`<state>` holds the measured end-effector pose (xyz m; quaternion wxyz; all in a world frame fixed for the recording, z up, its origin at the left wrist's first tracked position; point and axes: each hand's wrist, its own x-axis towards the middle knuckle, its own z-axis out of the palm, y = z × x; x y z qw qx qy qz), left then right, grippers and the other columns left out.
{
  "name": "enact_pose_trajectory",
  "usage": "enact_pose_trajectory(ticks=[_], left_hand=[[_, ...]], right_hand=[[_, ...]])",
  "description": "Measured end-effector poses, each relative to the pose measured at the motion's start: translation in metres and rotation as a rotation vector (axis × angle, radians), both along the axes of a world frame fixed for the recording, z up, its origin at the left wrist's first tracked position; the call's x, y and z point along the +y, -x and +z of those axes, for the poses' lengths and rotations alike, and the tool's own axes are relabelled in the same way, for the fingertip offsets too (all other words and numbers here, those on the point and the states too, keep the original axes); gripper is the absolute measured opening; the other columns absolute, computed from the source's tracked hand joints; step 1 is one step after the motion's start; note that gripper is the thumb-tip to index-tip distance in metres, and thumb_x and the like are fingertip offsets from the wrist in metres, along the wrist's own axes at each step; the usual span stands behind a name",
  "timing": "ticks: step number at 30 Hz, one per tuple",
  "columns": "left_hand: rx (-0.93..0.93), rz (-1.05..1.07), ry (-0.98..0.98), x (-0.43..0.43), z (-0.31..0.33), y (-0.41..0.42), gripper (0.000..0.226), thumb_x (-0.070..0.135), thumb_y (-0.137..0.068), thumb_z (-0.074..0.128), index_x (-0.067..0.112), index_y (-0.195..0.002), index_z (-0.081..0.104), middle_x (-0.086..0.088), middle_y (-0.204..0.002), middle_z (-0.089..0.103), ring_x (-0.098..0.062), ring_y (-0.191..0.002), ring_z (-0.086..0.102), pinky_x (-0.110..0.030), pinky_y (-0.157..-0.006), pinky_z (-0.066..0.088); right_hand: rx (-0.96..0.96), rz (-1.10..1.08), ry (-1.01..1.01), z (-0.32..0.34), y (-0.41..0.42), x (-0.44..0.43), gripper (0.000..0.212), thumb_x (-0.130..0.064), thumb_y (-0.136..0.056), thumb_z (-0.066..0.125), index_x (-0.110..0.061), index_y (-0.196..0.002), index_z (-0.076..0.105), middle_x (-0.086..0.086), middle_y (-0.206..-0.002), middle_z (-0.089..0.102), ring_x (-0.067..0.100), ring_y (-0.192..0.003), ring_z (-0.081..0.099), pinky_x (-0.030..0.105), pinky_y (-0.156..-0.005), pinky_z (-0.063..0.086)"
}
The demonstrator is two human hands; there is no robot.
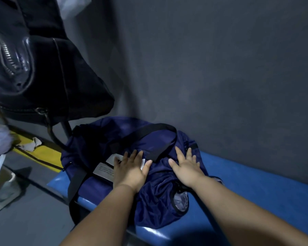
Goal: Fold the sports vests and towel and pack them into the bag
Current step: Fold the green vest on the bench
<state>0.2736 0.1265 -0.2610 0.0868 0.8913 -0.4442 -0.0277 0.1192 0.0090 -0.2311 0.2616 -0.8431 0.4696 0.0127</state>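
A navy blue duffel bag (103, 139) with black straps lies on a blue bench (247, 189) against the wall. A crumpled navy garment (158, 197) with a dark-edged opening lies on its near side. My left hand (130, 169) rests flat with fingers spread on the bag's top, over white paper tags (103, 170). To the right, my right hand (185, 166) presses flat on the navy fabric beside a black strap (160, 141). Neither hand holds anything. No towel is visible.
A black leather bag (34, 68) with a metal zipper hangs at the upper left, close above the duffel. The grey wall (220, 68) runs behind the bench. On the floor at left lie a yellow strip (41, 153), crumpled paper (29, 144) and a shoe (4, 190).
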Motion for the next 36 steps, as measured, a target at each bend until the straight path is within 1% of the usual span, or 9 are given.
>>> enact_pose_trajectory(ticks=[5,23,31,34,36], left_hand=[[-0.024,0.019,0.008,-0.002,0.001,-0.01,0.066,0.064,-0.096,0.014,0.032,-0.153,0.017,0.008,-0.162,0.016,-0.02,-0.149,0.01,-0.048,-0.118,0.008],[-0.01,0.027,0.022,-0.006,-0.002,-0.024,0.065,0.063,-0.096,0.014,0.032,-0.153,0.018,0.009,-0.161,0.016,-0.02,-0.149,0.01,-0.048,-0.118,0.007],[-0.024,0.045,0.007,-0.01,-0.004,-0.025,0.066,0.064,-0.095,0.014,0.033,-0.153,0.018,0.01,-0.161,0.016,-0.019,-0.149,0.01,-0.048,-0.118,0.009],[-0.05,0.049,-0.012,-0.012,-0.004,-0.024,0.066,0.065,-0.095,0.015,0.033,-0.153,0.019,0.009,-0.161,0.016,-0.019,-0.149,0.011,-0.048,-0.117,0.012],[-0.065,0.061,-0.034,-0.014,-0.002,-0.024,0.066,0.065,-0.095,0.018,0.033,-0.152,0.019,0.01,-0.162,0.015,-0.019,-0.149,0.012,-0.046,-0.116,0.013]], right_hand=[[0.004,0.004,0.029,-0.003,-0.012,0.001,0.069,-0.064,-0.097,0.022,-0.035,-0.154,-0.006,0.013,-0.16,-0.021,0.036,-0.148,-0.013,0.049,-0.12,-0.005],[0.005,-0.011,0.106,-0.011,-0.025,0.007,0.073,-0.067,-0.095,0.023,-0.034,-0.154,-0.005,0.015,-0.159,-0.021,0.038,-0.147,-0.015,0.05,-0.12,-0.006],[0.007,0.005,0.086,-0.009,-0.023,0.006,0.075,-0.068,-0.094,0.024,-0.034,-0.154,-0.006,0.014,-0.159,-0.023,0.037,-0.146,-0.018,0.049,-0.12,-0.009],[0.047,0.016,0.059,-0.006,-0.023,0.006,0.073,-0.067,-0.095,0.024,-0.036,-0.154,-0.005,0.014,-0.159,-0.023,0.037,-0.147,-0.017,0.048,-0.12,-0.007],[0.105,0.019,0.055,-0.001,-0.022,0.009,0.068,-0.064,-0.097,0.023,-0.037,-0.154,-0.002,0.014,-0.16,-0.02,0.037,-0.148,-0.011,0.048,-0.12,-0.002]])
